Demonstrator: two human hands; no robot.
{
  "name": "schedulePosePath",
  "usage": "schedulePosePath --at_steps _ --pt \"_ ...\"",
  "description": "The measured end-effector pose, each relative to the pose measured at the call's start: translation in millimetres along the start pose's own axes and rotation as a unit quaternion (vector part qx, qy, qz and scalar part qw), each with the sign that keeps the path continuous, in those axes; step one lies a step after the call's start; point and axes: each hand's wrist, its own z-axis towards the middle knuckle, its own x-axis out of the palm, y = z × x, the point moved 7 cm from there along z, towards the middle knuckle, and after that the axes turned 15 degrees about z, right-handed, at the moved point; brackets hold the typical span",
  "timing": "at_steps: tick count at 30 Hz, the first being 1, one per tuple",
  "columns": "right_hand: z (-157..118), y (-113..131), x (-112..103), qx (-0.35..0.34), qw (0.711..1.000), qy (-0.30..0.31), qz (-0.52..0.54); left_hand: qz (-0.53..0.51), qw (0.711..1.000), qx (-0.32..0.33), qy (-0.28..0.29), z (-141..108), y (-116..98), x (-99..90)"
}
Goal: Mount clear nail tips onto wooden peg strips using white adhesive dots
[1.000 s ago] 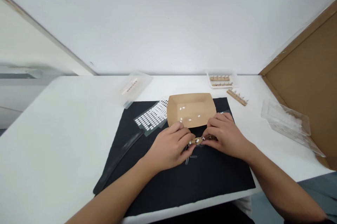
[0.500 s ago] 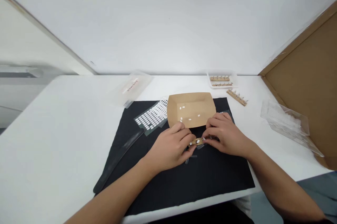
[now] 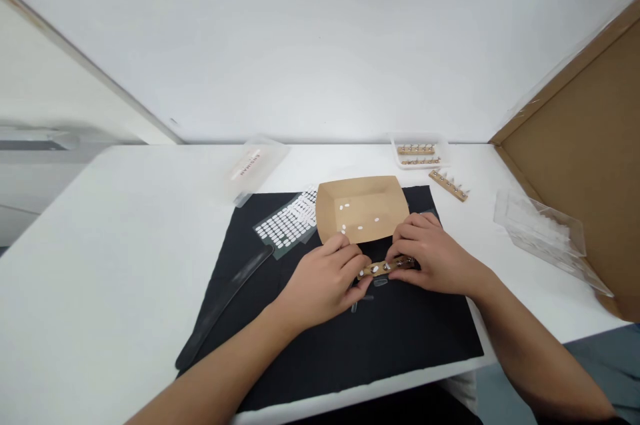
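Plainly, one strip is held by two hands, low over the cloth and just in front of the tray. Its left end is pinched between the thumb and fingers of the left hand, while its right part is gripped by the thumb and bent fingers of the right hand. The strip's long axis is laid nearly left to right, the right end tilted slightly away from the person, and its studded face is turned up; two white dots can be made out on it, but its studs are partly covered by fingers and cannot be fully counted. Below it, three clear pieces are seen on the cloth. In the tray, six loose dots are counted. To its left, dot sheets are overlapped, their number unclear, and one black band is stretched toward the near left. Farther out, two more strips are contained in one box, and a single strip is left beside it, slanted down to the right. One pouch is placed at the back left, one clear case at the right.
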Motion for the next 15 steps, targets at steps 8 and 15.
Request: schedulePosePath --at_steps 8,15 --pt "-4.4 1.2 -3.9 0.004 1.0 0.01 -0.008 -0.011 1.0 0.004 0.009 -0.2 0.2 1.3" --pt "-6.4 -4.8 -5.8 0.015 1.0 0.015 0.013 -0.02 1.0 0.008 0.012 0.2 0.0 1.4"
